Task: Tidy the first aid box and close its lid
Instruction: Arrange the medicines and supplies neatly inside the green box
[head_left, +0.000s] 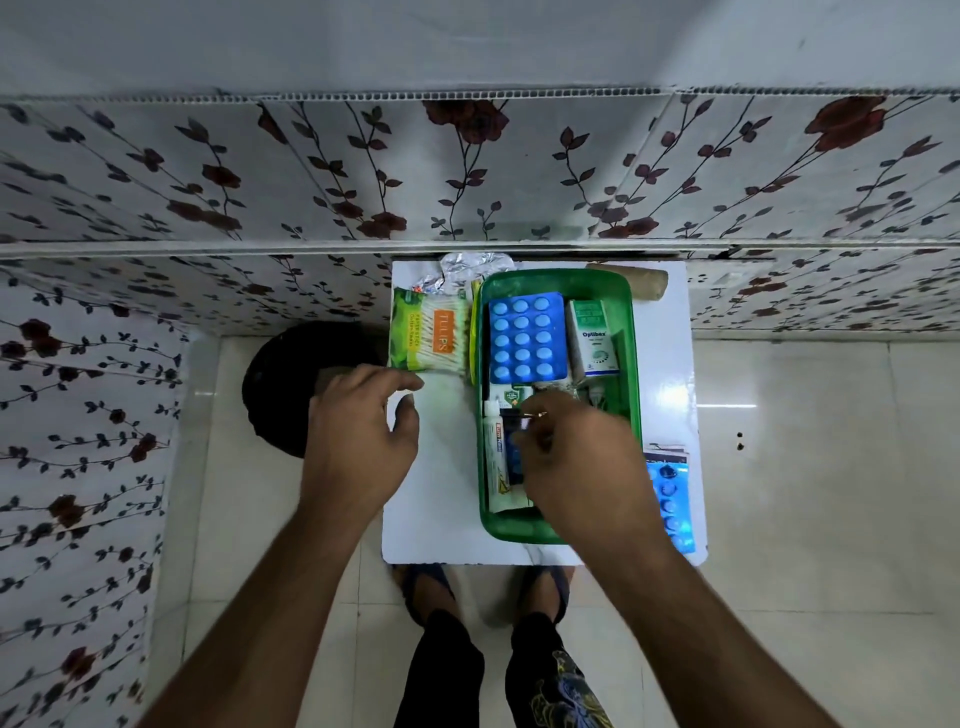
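Bare forearms, black trousers (447, 670) (one leg patterned), sandals (423, 582).

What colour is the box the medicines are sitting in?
Green: the first aid box is translucent green plastic, seen best in the head view.

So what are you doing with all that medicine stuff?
A person is tidying a green first aid box on a small white table. The right hand is inside the box, pinching something small over a tube. A blue pill strip and a white carton already lie in it. The left hand hovers by the cotton swab pack, which lies outside. No lid is on yet.
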